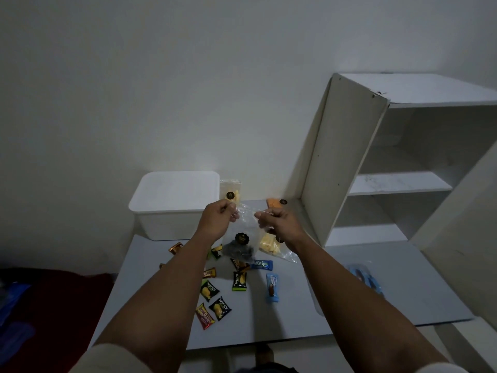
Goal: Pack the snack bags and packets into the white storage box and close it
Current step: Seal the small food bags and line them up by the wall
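A white shelf unit [376, 168] stood at the right against the pale wall, its open compartments facing the person. Beside it lay the grey table [349, 286], and at the table's far left corner sat the white storage box [172, 205] with its lid on.

Both arms reached forward over the table. The left hand [216, 219] and the right hand [277, 222] were raised side by side, a little apart, each with fingers curled and pinching an upper corner of a clear snack bag [240, 243]. The bag hung between them above the table, dark contents gathered in its lower part under a round black sticker.

Just right of it, under the right wrist, lay a clear bag of pale yellow pieces [270, 244]. Another clear bag with yellow pieces [231, 192] leaned upright behind the left hand, just beside the box. An orange packet [273, 203] lay at the far edge near the shelf unit.

Small packets were scattered on the table under the arms: three black and green Nextar packets [209, 290], [239, 281], [220, 308], a red and yellow packet [205, 316], a blue Kalpa packet [262, 264], a light blue packet [272, 288] and a brown packet [176, 248] near the box
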The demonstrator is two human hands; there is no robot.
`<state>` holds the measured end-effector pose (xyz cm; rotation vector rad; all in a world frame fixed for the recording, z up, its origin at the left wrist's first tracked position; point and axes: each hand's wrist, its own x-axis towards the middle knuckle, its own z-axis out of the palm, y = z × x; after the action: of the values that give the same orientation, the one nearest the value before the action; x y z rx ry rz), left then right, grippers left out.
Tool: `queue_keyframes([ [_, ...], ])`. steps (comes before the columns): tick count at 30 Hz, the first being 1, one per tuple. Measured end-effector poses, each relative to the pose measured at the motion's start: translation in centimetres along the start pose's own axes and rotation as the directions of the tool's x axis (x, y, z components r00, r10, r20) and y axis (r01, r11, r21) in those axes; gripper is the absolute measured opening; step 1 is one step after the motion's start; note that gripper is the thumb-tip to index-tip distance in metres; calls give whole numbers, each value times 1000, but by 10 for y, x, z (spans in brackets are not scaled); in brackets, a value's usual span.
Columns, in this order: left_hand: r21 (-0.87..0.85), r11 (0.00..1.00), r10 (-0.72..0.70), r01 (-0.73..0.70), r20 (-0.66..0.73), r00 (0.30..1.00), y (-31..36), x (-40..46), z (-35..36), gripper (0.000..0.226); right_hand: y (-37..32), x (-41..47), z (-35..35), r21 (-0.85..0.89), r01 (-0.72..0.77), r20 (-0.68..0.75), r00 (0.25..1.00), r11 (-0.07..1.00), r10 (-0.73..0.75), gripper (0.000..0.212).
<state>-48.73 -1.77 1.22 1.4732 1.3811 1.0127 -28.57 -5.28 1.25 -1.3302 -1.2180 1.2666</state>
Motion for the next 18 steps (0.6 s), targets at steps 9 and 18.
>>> queue_keyframes([
  [9, 110, 989, -51, 99, -371, 927, 5, -9, 10, 16, -3, 10, 6, -122, 103, -129, 985, 987, -118, 17],
  [18, -379, 842, -400, 383, 37, 916, 22, -9, 25, 24, 9, 8, 18, -259, 215, -66, 969, 942, -239, 13],
])
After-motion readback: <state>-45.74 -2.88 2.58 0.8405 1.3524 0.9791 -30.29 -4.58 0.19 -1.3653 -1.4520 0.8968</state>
